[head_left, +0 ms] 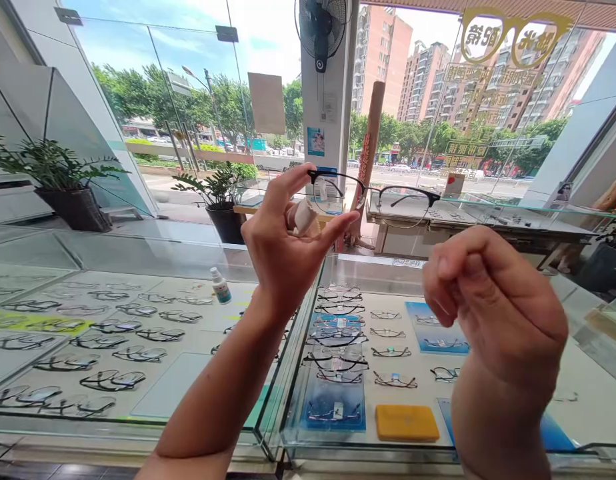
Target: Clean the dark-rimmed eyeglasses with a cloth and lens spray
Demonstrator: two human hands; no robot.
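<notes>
In the head view my left hand (293,237) is raised above the counter, closed on a pair of eyeglasses (372,189). The frame has black upper rims and thin metal lower rims, and it is gripped by its left lens between thumb and index finger. A crumpled white cloth or tissue (304,217) is tucked under the curled fingers of the same hand. To the right and lower down, my right hand (498,300) is closed, thumb against the bent index finger, apart from the eyeglasses. Whatever it may hold is hidden.
Glass display cases (281,400) with rows of spectacle frames lie below my hands. A small spray bottle (221,287) stands on the left case. A yellow box (407,423) is at the right case's front. Potted plants (228,200), a wall fan (321,27) and large windows are beyond.
</notes>
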